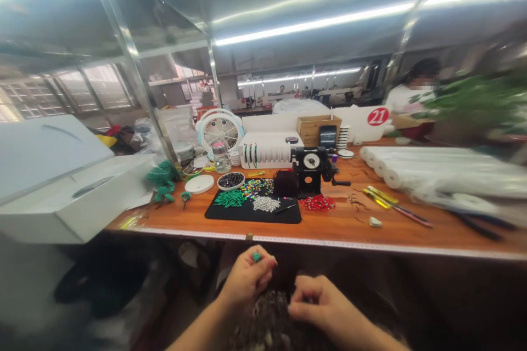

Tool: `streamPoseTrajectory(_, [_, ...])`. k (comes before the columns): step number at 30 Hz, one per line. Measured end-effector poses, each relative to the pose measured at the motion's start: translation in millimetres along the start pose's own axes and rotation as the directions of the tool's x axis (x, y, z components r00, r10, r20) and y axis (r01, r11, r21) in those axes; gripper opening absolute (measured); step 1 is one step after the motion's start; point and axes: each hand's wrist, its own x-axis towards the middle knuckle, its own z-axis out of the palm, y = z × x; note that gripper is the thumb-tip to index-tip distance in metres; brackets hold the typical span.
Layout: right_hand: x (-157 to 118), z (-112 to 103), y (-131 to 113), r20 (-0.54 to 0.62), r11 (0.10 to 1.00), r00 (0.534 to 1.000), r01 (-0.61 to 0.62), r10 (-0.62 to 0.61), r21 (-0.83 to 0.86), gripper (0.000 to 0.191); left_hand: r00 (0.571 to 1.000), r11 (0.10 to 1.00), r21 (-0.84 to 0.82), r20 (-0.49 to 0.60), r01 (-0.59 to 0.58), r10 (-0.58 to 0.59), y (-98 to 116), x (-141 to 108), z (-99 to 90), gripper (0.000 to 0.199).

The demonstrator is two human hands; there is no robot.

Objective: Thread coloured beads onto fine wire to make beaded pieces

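My left hand [250,274] is closed just below the table edge, with a small green piece [257,256] held at its curled fingers. To its right, my right hand [315,299] has its fingers pinched together; anything between them is too small to make out. Both hands are apart, above my lap. Beyond them a black mat [255,219] lies on the wooden table [329,230], bearing green pieces [230,198], multicoloured beads [252,188] and silver beads [266,204]. Red pieces [319,202] lie right of the mat.
A black device with a dial [312,161] and crank stands behind the mat. Also there: a bowl of dark beads [231,180], a fan [220,131], a white box [74,203] at left, plastic rolls [432,167] and cutters [397,207] at right. A person [411,93] is at back right.
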Motion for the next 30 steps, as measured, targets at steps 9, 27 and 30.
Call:
streamPoseTrajectory(9, [-21.1, -50.3, 12.7, 0.083, 0.976, 0.996, -0.010, 0.029, -0.218, 0.014, 0.914, 0.897, 0.418, -0.291, -0.144, 0.282, 39.8, -4.5, -67.6, 0.032])
streamPoseTrajectory(27, [16.8, 10.2, 8.3, 0.120, 0.933, 0.990, -0.110, 0.072, 0.342, 0.040, 0.962, 0.200, 0.971, 0.072, -0.127, 0.263, 55.6, 1.4, -32.2, 0.016])
streamPoseTrajectory(30, [12.4, 6.2, 22.5, 0.118, 0.966, 0.992, -0.073, 0.045, 0.248, 0.041, 0.898, 0.060, 0.993, -0.121, 0.105, 0.424, 94.7, 33.8, -77.6, 0.027])
